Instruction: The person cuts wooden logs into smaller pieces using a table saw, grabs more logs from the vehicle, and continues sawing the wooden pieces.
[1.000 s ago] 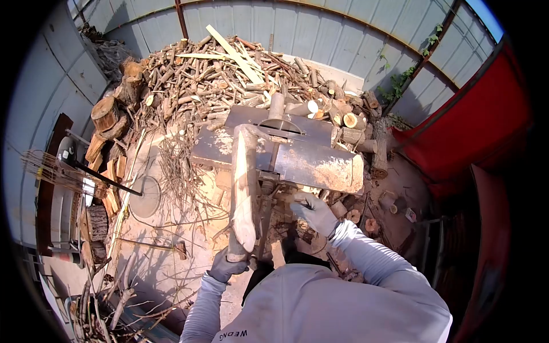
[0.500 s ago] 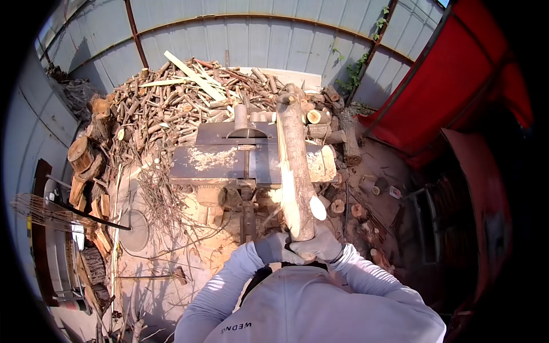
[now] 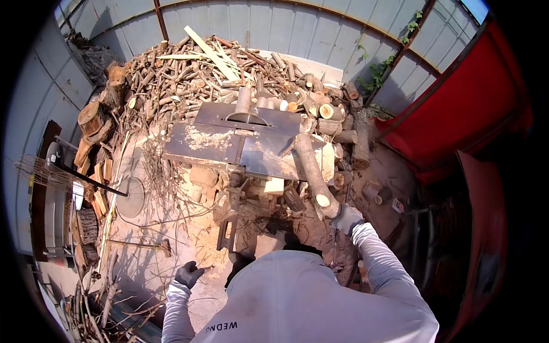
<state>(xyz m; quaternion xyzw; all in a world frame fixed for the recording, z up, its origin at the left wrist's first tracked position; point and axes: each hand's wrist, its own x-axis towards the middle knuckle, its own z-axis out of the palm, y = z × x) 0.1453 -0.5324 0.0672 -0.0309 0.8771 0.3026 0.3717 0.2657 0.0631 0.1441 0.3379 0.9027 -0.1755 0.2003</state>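
My right hand, in a grey glove, is closed on the near end of a log. That log slants over the right part of a dark metal saw table, its far end on the tabletop. A pale cut spot shows near the held end. My left hand, also gloved, is down at the lower left, away from the log, fingers apart with nothing in them. A round saw blade stands up through the table, and sawdust lies left of it.
Behind the table a large pile of cut branches leans toward a metal wall. Stumps and split wood stand at left. Thin twigs litter the ground. A red sheet hangs at right.
The log has tipped down and right, from upright in front of me to slanting across the table. My left hand has let go and moved to the lower left; the right keeps hold.
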